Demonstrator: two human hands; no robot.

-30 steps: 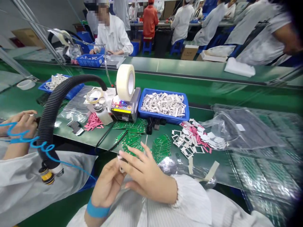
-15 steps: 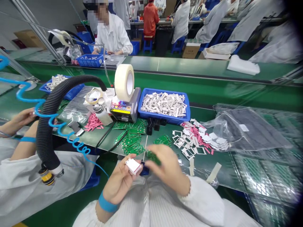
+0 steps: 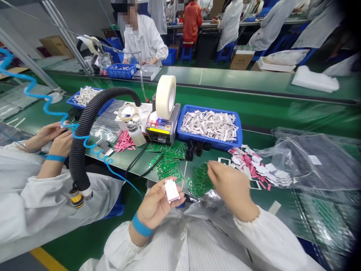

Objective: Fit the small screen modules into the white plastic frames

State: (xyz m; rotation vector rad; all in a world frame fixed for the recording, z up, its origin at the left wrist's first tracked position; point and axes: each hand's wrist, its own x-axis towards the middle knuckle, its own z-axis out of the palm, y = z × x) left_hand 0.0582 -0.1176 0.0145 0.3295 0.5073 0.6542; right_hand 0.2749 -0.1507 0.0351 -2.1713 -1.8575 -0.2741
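My left hand [image 3: 153, 207] holds a small white rectangular part [image 3: 172, 190] with pink edging between thumb and fingers, low over the bench's front edge. My right hand [image 3: 231, 187] is blurred and reaches forward, its fingertips just past a stack of green circuit boards [image 3: 200, 181]. A lone white frame [image 3: 224, 161] lies just beyond those fingertips. To the right sits a heap of white frames and pink strips [image 3: 252, 163]. Whether my right hand holds anything is hidden by the blur.
A blue tray of white frames [image 3: 210, 126] stands behind a tape dispenser [image 3: 163, 126]. More green boards [image 3: 169, 158] lie to the left. A co-worker's hands [image 3: 53, 137] work beyond a black corrugated hose [image 3: 84, 128]. A clear plastic bag [image 3: 307, 162] lies at right.
My right hand has moved forward and right, away from my left hand, towards the stack of boards and the frames. The white part has turned upright in my left hand. The view has shifted.
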